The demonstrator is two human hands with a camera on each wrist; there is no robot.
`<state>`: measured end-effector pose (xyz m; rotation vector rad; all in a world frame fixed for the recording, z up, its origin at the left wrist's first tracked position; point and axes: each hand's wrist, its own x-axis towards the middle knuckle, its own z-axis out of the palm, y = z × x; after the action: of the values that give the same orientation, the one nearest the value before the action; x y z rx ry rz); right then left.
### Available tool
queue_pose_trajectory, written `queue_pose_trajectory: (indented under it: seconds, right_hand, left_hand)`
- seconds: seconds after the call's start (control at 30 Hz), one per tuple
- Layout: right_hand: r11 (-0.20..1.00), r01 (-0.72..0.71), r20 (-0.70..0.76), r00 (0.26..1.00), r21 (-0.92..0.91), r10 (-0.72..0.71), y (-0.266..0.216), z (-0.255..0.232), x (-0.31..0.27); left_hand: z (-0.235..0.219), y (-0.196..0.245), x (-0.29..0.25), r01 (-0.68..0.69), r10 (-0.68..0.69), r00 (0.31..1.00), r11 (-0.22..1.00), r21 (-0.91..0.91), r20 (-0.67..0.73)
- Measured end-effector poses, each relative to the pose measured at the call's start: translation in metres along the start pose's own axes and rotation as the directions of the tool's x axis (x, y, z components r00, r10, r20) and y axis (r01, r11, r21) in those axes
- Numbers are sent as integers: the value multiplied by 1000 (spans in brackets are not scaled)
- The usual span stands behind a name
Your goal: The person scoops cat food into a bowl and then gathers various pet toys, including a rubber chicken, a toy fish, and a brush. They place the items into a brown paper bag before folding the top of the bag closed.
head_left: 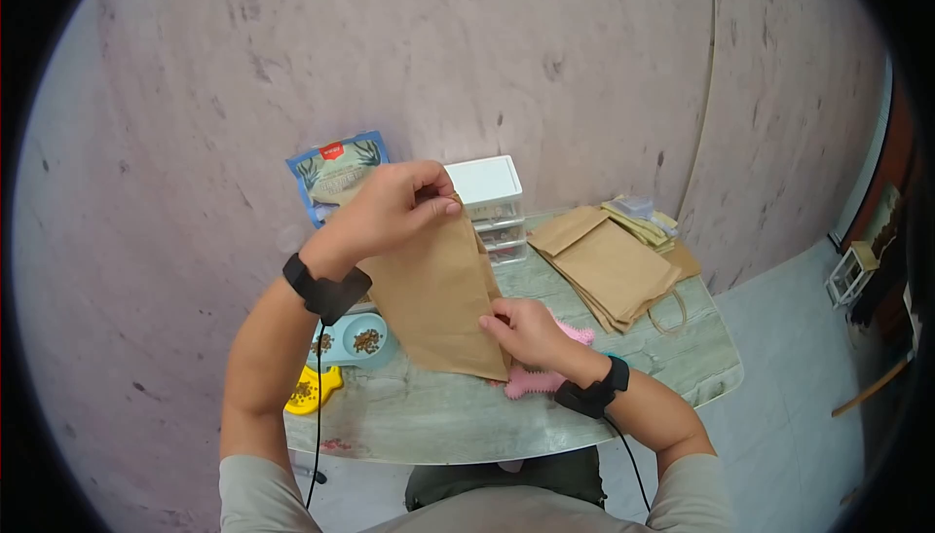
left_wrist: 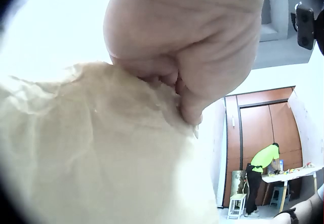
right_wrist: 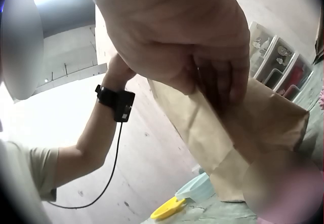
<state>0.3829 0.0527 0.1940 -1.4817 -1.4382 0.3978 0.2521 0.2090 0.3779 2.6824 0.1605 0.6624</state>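
A brown paper bag (head_left: 429, 299) stands tilted over the table in the head view, its lower edge near the tabletop. My left hand (head_left: 394, 204) pinches its top corner between thumb and fingers. Lower down, my right hand (head_left: 534, 333) grips the bag's right side edge. In the left wrist view the left hand (left_wrist: 187, 41) has its fingertips at the crumpled upper rim of the bag (left_wrist: 96, 153). The right wrist view has the right hand's (right_wrist: 187, 36) thumb on one face of the bag (right_wrist: 202, 133) and its fingers on the other.
More brown paper bags (head_left: 609, 265) lie stacked at the right. Behind stand a white drawer unit (head_left: 485, 181) and a blue pet food bag (head_left: 336, 171). A light-blue double bowl (head_left: 362, 350) and a yellow dish (head_left: 331, 380) hold kibble. A pink spiky toy (head_left: 531, 384) lies under the right hand.
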Motion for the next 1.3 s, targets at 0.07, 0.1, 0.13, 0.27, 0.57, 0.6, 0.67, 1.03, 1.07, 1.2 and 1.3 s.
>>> queue_pose_trajectory:
  seconds: [0.07, 0.1, 0.13, 0.27, 0.57, 0.6, 0.67, 1.03, 1.07, 1.2, 1.3]
  right_hand:
    - [997, -66, 3, 998, 37, 66, -10, -11, 10]
    - [987, 127, -208, 967, -97, -145, -14, -16, 17]
    - [923, 281, -377, 851, -261, -365, -18, -21, 25]
    - [922, 354, -429, 816, -157, -387, -36, -21, 56]
    - [870, 155, -271, 962, 468, -26, -31, -24, 75]
    - [870, 160, -254, 966, 466, -41, -30, -25, 76]
    - [861, 142, -247, 969, 488, -19, -28, -25, 79]
    - [859, 134, -210, 977, 495, -31, -22, -45, 95]
    - [855, 134, -219, 975, 501, -25, -21, -48, 97]
    - [858, 148, -243, 970, 491, -28, -31, -55, 100]
    - [851, 136, -285, 958, 506, 16, -40, -55, 96]
  left_hand:
    - [-1, -2, 0, 14, -15, 1000, 1000, -16, -18]
    - [-2, -3, -2, 35, -36, 999, 999, -38, -25]
    - [-1, -2, -2, 34, -35, 999, 999, -36, -32]
    - [8, 5, 2, -16, 8, 999, 989, -146, -53]
    - [10, -82, -72, 166, -253, 757, 966, -197, -603]
    - [19, -87, -81, 179, -405, 768, 880, -440, -497]
    - [28, -85, -90, 173, -448, 811, 798, -577, -376]
    - [26, -98, -88, 95, -475, 864, 478, -873, -166]
    - [27, -105, -89, 60, -451, 870, 500, -864, -200]
    - [32, -101, -90, -74, -401, 846, 564, -822, -351]
    - [39, -86, -87, -134, -395, 803, 610, -781, -446]
